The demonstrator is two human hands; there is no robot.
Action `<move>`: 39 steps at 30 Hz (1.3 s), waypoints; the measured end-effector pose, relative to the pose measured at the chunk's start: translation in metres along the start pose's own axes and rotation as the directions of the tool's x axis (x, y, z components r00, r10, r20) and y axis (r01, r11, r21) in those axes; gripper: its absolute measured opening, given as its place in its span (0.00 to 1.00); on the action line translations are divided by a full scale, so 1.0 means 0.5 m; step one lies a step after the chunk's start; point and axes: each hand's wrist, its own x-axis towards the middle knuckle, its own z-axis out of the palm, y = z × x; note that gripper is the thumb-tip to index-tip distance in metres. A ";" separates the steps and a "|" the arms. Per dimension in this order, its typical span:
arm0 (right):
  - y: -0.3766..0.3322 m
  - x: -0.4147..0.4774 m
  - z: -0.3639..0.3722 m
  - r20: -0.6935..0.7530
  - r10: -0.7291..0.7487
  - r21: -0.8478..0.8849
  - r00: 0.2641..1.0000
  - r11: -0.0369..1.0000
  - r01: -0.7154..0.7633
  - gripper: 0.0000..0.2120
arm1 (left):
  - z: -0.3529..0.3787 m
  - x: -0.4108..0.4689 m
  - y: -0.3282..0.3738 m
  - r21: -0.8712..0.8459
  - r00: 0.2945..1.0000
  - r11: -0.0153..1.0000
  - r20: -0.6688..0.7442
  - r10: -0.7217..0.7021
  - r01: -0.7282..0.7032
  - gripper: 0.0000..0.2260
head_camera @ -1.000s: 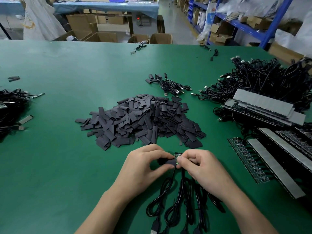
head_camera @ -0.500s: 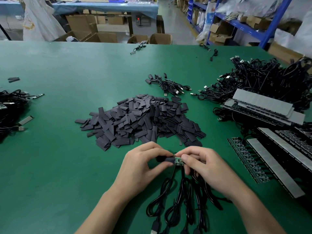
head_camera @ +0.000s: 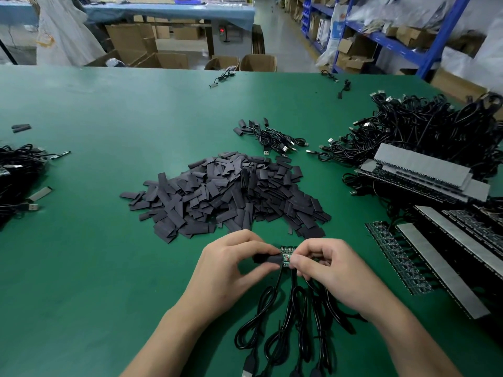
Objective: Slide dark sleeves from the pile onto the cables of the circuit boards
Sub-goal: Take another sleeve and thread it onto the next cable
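Left hand is pinching a dark sleeve between thumb and fingers, right hand is gripping a little green circuit board right up against it — the two meet just in front of the sleeve pile on the green table. The black cables trail down from the board toward the person. More boards and tangled cables sit off to the right.

Fingers hide most of the circuit board.
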 end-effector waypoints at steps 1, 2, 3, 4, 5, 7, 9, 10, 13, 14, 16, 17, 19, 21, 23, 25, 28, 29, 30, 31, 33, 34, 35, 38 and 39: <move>0.001 0.000 0.003 0.007 0.001 0.004 1.000 1.000 -0.001 0.18 | 0.001 0.000 0.000 0.002 1.000 1.000 0.004 0.008 -0.008 0.09; 0.001 0.001 0.006 0.009 0.002 0.006 1.000 1.000 -0.002 0.18 | 0.001 -0.001 0.000 0.004 1.000 1.000 0.006 0.014 -0.014 0.09; 0.000 0.001 0.009 0.008 0.004 0.005 1.000 1.000 -0.004 0.18 | 0.001 -0.001 0.000 0.005 1.000 1.000 0.005 0.019 -0.019 0.09; 0.000 0.002 0.011 0.006 0.006 0.004 1.000 1.000 -0.006 0.18 | 0.001 -0.001 0.000 0.007 1.000 1.000 0.002 0.022 -0.022 0.09; -0.001 0.001 0.011 0.004 0.005 0.000 1.000 1.000 -0.005 0.18 | 0.000 0.000 0.000 0.010 1.000 1.000 -0.005 0.022 -0.022 0.09; -0.003 0.000 0.007 0.005 -0.005 -0.023 1.000 1.000 0.005 0.17 | -0.001 0.001 0.000 0.021 1.000 1.000 -0.020 0.017 -0.017 0.09; -0.004 -0.002 0.000 0.010 -0.009 -0.052 1.000 0.999 0.009 0.16 | -0.002 0.001 -0.001 0.032 0.999 0.999 -0.033 0.011 -0.010 0.09; -0.004 -0.002 -0.002 0.010 -0.009 -0.063 1.000 0.998 0.009 0.16 | -0.003 0.001 -0.001 0.033 0.999 0.999 -0.037 0.010 -0.009 0.09; -0.003 -0.002 -0.001 0.006 -0.011 -0.079 1.000 0.997 0.011 0.15 | -0.003 0.001 0.000 0.028 0.999 0.999 -0.030 0.020 -0.019 0.09; -0.003 -0.002 0.000 0.009 -0.011 -0.072 1.000 0.997 0.011 0.16 | -0.002 0.001 0.000 0.025 0.999 0.999 -0.026 0.027 -0.026 0.09; -0.003 -0.001 0.002 0.018 -0.006 -0.057 1.000 0.998 0.007 0.16 | -0.002 0.001 0.001 0.017 0.999 0.999 -0.022 0.043 -0.042 0.09; -0.003 -0.001 0.003 0.022 -0.001 -0.051 1.000 0.999 0.002 0.16 | -0.001 0.001 0.002 0.013 0.999 0.999 -0.022 0.049 -0.049 0.09; -0.003 -0.001 0.005 0.026 0.004 -0.040 1.000 0.999 -0.003 0.16 | -0.001 0.001 0.001 0.011 0.998 0.998 -0.025 0.060 -0.060 0.10; -0.004 -0.002 0.007 0.026 -0.002 -0.041 1.000 0.999 0.003 0.15 | -0.001 0.001 0.001 0.015 0.997 0.997 -0.023 0.070 -0.069 0.10; -0.005 -0.002 0.007 0.029 -0.006 -0.038 1.000 0.999 0.007 0.15 | -0.003 0.000 0.001 0.021 0.997 0.997 -0.012 0.078 -0.078 0.10; -0.005 -0.002 0.006 0.028 -0.006 -0.037 1.000 0.999 0.007 0.15 | -0.003 0.001 0.002 0.019 0.997 0.997 -0.008 0.080 -0.080 0.10; -0.006 -0.002 0.003 0.011 -0.014 -0.071 1.000 0.997 0.014 0.16 | -0.004 0.001 0.002 -0.003 0.997 0.998 -0.024 0.070 -0.070 0.09; -0.006 -0.003 0.004 0.004 -0.015 -0.086 1.000 0.996 0.016 0.16 | -0.005 0.001 0.003 -0.003 0.997 0.998 -0.029 0.069 -0.069 0.09; -0.006 -0.003 0.005 -0.002 -0.016 -0.097 1.000 0.995 0.016 0.16 | -0.005 0.001 0.004 -0.002 0.997 0.998 -0.030 0.069 -0.069 0.09; -0.005 -0.004 0.006 -0.006 -0.015 -0.106 1.000 0.994 0.014 0.15 | -0.004 0.000 0.004 -0.002 0.997 0.998 -0.031 0.068 -0.069 0.09; -0.002 -0.004 0.008 -0.008 -0.015 -0.122 1.000 0.992 0.014 0.09 | -0.004 -0.001 0.003 0.003 0.997 0.997 -0.031 0.075 -0.075 0.09; -0.002 -0.003 0.009 -0.008 -0.015 -0.127 1.000 0.992 0.014 0.07 | -0.003 0.000 0.003 0.008 0.996 0.997 -0.030 0.081 -0.081 0.09; -0.002 -0.003 0.009 -0.006 -0.013 -0.122 1.000 0.992 0.013 0.07 | -0.002 0.000 0.002 0.015 0.995 0.996 -0.029 0.091 -0.090 0.09; -0.005 -0.003 0.011 0.025 0.000 -0.059 1.000 0.998 0.002 0.14 | 0.000 0.003 0.001 0.061 0.990 0.989 -0.025 0.140 -0.138 0.08; -0.005 -0.003 0.011 0.035 0.004 -0.044 0.999 0.999 -0.002 0.16 | 0.002 0.003 0.001 0.096 0.986 0.982 -0.025 0.166 -0.163 0.08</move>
